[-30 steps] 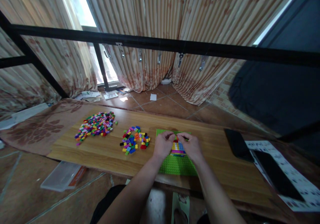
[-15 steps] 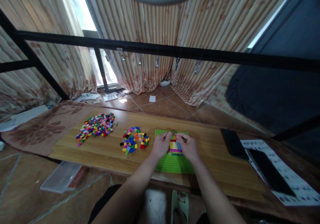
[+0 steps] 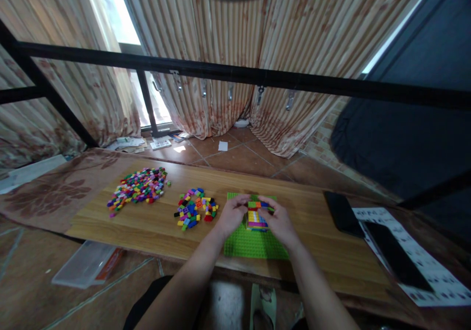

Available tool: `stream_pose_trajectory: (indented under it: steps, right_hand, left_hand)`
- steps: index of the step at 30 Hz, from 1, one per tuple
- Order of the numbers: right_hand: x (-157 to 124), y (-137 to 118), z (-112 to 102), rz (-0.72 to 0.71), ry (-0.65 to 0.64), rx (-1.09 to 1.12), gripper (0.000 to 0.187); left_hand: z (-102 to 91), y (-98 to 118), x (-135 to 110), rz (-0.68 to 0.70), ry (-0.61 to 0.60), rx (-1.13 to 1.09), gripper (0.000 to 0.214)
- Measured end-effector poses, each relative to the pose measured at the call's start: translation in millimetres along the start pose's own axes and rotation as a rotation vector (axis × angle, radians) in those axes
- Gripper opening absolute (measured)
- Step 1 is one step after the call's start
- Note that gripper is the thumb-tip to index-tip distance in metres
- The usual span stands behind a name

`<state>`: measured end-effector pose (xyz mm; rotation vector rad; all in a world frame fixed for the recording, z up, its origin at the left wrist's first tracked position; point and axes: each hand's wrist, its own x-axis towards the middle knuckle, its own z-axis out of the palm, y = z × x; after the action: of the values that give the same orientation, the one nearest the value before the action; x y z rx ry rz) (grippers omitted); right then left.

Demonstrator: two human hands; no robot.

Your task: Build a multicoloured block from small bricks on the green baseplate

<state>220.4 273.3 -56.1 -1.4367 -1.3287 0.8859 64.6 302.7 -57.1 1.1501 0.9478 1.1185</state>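
A block of stacked toy bricks [image 3: 256,218] in yellow, white, pink and other colours stands on a green studded baseplate [image 3: 253,247]. Along its far side runs a raised row of green, orange and blue bricks [image 3: 258,205]. My left hand [image 3: 234,215] curls round the left end of this row, thumb and fingers close against it. At the right end, my right hand [image 3: 278,220] has its fingers over the blue part and its thumb on the near side. The fingers partly hide both ends of the row.
Left of the baseplate lies a small pile of loose bricks [image 3: 193,210], with a bigger pile [image 3: 142,185] farther left. A black tablet-like slab [image 3: 342,215], a phone [image 3: 397,254] and a printed sheet [image 3: 437,278] lie at right. Below the wooden board [image 3: 162,227] is a clear plastic box [image 3: 83,266].
The fingertips have spread from a tight pinch at the far side of the brick block, and more of the green, orange and blue row shows between my hands. The view has shifted slightly.
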Motion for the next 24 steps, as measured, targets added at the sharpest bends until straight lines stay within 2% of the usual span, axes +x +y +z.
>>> stream_pose_trajectory:
  steps: [4, 11, 20, 24]
  right_hand:
    - [1.5, 0.9, 9.9, 0.064, 0.063, 0.027, 0.041]
    - [1.9, -4.2, 21.9, 0.178, 0.145, 0.208, 0.044]
    - [5.1, -3.9, 26.8, 0.267, 0.179, 0.350, 0.065]
    - [4.4, -3.1, 27.0, 0.302, 0.193, 0.401, 0.068]
  left_hand:
    - [0.7, -1.8, -0.3, -0.035, -0.027, 0.043, 0.042]
    - [3.6, -0.1, -0.3, -0.018, -0.026, 0.076, 0.040]
    - [3.3, -4.5, -0.6, 0.024, -0.008, 0.185, 0.040]
    - [2.8, -7.3, -0.4, 0.032, -0.026, 0.184, 0.041]
